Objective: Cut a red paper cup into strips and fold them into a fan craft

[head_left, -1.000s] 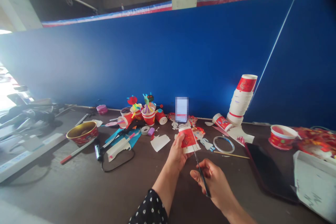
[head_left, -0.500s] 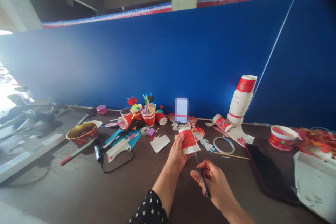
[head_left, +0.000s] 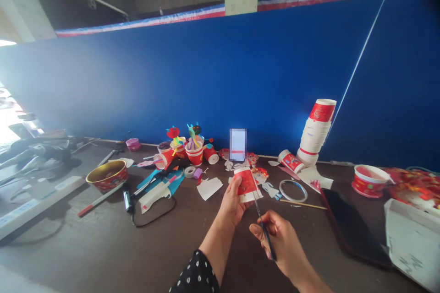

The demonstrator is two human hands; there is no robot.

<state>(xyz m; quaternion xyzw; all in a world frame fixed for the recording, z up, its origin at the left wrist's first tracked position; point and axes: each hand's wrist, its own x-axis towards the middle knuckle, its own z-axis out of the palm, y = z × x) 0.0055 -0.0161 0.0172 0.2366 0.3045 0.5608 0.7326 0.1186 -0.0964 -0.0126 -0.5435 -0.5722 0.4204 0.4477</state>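
Observation:
My left hand [head_left: 233, 202] grips a red and white piece of paper cup [head_left: 246, 183] between thumb and fingers, at the middle of the table. My right hand [head_left: 275, 233] is closed on the dark handles of a pair of scissors [head_left: 264, 228]. The scissor blades point up and away from me and touch the lower right part of the red and white piece, near its pale edge. Just left of the piece lies a torn white paper [head_left: 209, 188]. A roll of clear tape or wire [head_left: 293, 191] is to its right.
Decorated paper cups [head_left: 194, 153] stand behind to the left, near a gold-rimmed bowl [head_left: 107, 176]. A tall cup stack [head_left: 314, 132] leans at the back right. A dark tablet [head_left: 354, 226] and a white box [head_left: 412, 242] lie at the right. Across the back rises a blue partition [head_left: 192, 73].

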